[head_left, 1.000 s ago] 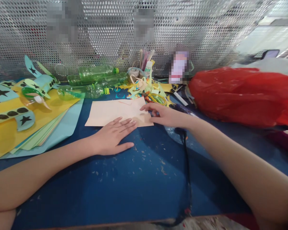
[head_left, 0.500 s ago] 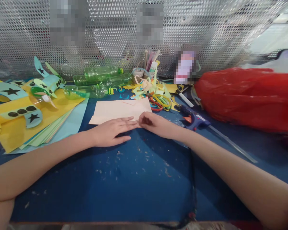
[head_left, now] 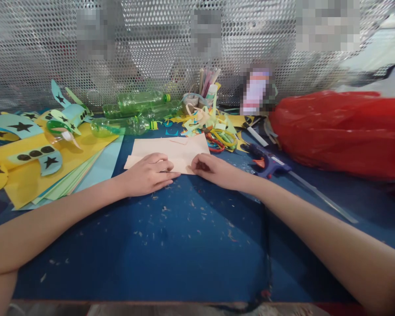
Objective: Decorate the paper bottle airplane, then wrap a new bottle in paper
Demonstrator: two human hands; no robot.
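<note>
A pale pink sheet of paper (head_left: 171, 149) lies on the blue table, with a folded strip along its near edge and a small V-shaped line near its far edge. My left hand (head_left: 151, 173) rests over the near left part, its fingers bent and pressed together on the folded edge. At the near right corner, my right hand (head_left: 212, 170) has thumb and fingers closed in a pinch on the paper. Both palms hide parts of that edge.
To the right lie a blue glue gun (head_left: 271, 164) with a clear glue stick and a red plastic bag (head_left: 342, 131). Green bottles (head_left: 131, 125), paper scraps (head_left: 213, 120) and rubber bands (head_left: 225, 139) sit behind. Paper-and-bottle airplanes (head_left: 36, 151) and coloured sheets (head_left: 72, 180) are at left.
My left hand has slid slightly left along the paper's near edge, and its fingers, stretched flat before, are now bent. My right hand keeps its pinch at the corner.
</note>
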